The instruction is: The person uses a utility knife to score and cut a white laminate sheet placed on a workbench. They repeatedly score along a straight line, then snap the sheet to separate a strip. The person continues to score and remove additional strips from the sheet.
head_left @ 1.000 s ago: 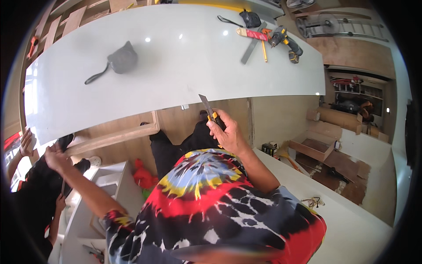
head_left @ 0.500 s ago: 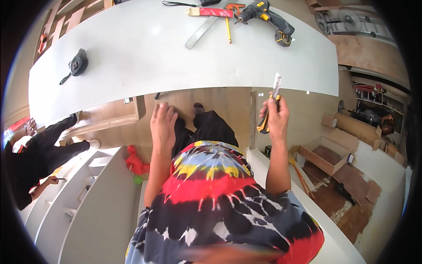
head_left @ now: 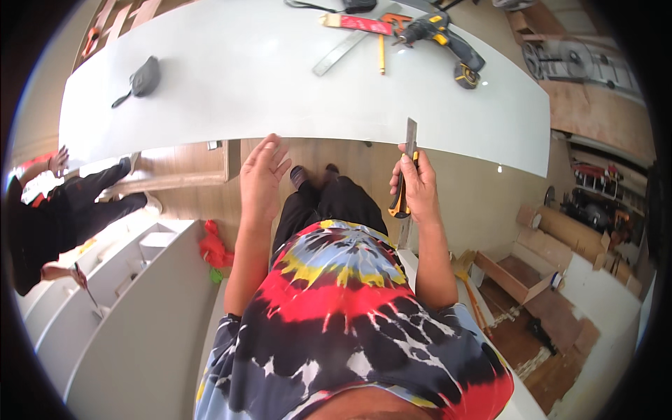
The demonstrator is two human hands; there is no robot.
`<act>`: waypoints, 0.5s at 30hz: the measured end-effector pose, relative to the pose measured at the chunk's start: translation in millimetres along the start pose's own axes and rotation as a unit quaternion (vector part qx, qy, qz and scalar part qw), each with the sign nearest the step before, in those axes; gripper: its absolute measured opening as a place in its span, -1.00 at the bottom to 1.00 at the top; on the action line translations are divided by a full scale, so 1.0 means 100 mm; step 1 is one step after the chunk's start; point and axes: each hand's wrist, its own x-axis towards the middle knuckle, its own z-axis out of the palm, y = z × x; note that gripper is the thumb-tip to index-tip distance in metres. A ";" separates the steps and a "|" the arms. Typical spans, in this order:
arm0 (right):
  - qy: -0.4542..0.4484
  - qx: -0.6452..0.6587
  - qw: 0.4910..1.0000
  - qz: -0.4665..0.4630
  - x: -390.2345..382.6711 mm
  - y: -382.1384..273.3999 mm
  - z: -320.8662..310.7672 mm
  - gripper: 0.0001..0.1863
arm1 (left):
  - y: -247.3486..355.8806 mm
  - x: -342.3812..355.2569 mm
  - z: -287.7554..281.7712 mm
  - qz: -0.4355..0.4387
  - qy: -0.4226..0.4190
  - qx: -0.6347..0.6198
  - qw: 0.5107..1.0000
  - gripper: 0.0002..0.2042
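Note:
In my right hand (head_left: 418, 185) is a yellow and black utility knife (head_left: 401, 194), its blade out and pointing up over the front edge of the white panel (head_left: 245, 84). Nothing is in my left hand (head_left: 264, 175); its fingers are apart, with the tips close to the panel's front edge. Whether they touch it I cannot tell. On the panel's left part lies a dark tape measure (head_left: 145, 77) with a strap. Toward the back right lie a cordless drill (head_left: 441, 35), a yellow pencil (head_left: 381, 54), a metal ruler (head_left: 341, 52) and a red packet (head_left: 357, 24).
Another person (head_left: 66, 206) stands at the left, one hand at the panel's left end. A white shelf unit (head_left: 133, 308) is at my lower left, beside a red cloth (head_left: 213, 245). On the right are cardboard boxes (head_left: 514, 276) and a shelf holding tools (head_left: 595, 199).
My right hand has moved left with the knife, whose blade now shows longer or more side-on. My left hand has risen slightly toward the panel's edge. The whole view has shifted a little.

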 end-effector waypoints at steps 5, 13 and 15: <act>-0.192 0.268 0.940 0.092 0.09 -0.06 0.20 -0.52 | -0.11 -0.19 0.13 -0.015 0.011 0.101 0.995 -0.64; -0.293 0.257 0.909 0.149 0.08 -0.17 0.21 -0.50 | -0.35 -0.22 0.38 0.037 0.076 0.203 0.976 -0.68; -0.313 0.236 0.906 0.160 0.21 -0.25 0.02 -0.50 | -0.35 -0.18 0.50 0.178 0.110 0.398 0.893 -0.69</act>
